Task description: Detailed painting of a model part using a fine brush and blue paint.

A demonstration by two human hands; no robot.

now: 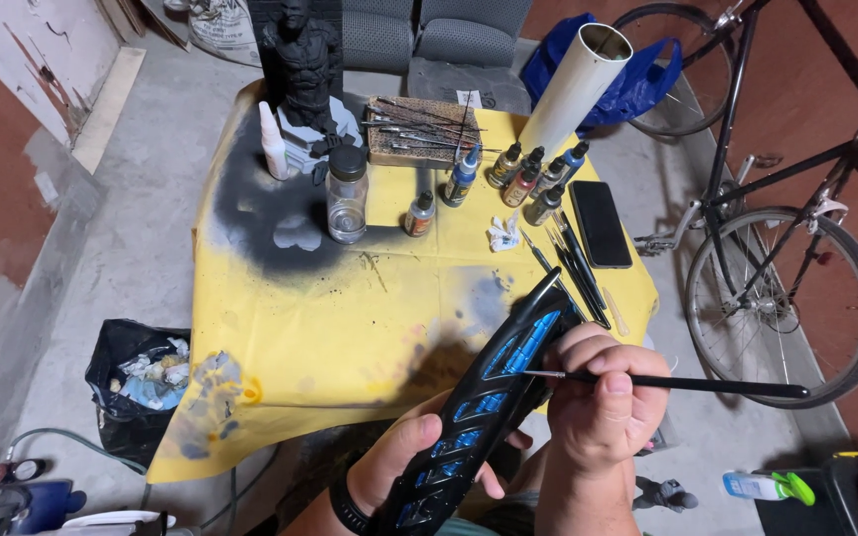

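Left hand [404,467]: gripping one black-and-blue model part [489,397] from below
Right hand [603,397]: pinching one paintbrush [677,382], closed fingers
Beyond hands: eight paint bottles [523,179] standing

Sitting on the yellow table cover [280,328]: seven small paint bottles [462,176], one clear jar [347,195], one phone [600,223], one black figurine [305,60].

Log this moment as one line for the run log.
left hand: holds black-and-blue piece | right hand: paintbrush, tip on piece | yellow-covered table
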